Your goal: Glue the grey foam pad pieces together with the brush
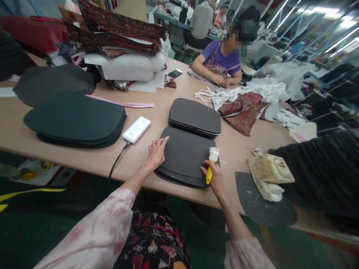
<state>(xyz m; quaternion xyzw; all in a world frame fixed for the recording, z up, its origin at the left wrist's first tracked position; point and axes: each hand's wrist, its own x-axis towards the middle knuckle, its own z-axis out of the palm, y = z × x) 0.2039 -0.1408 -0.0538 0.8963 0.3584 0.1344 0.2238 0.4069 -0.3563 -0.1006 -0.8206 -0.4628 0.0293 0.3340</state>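
Observation:
A stack of dark grey, rounded panels (186, 151) lies in front of me on the table. My left hand (157, 154) rests at the left edge of this stack, index finger stretched out and touching it, with nothing held. In my right hand (214, 175) is a brush (209, 174) with a yellow handle; its whitish bristles point away from me over the stack's right edge. Just beyond sits a second stack of similar dark panels (195, 116), touching or nearly touching the first.
Left of me are a dark green panel stack (75, 117) and a white power bank (137, 129) with a black cable. On the right, a stained, cut-open container (270, 170) stands on a dark sheet (252, 201). Across the table, a person in purple (221, 59) works near patterned fabric (246, 110).

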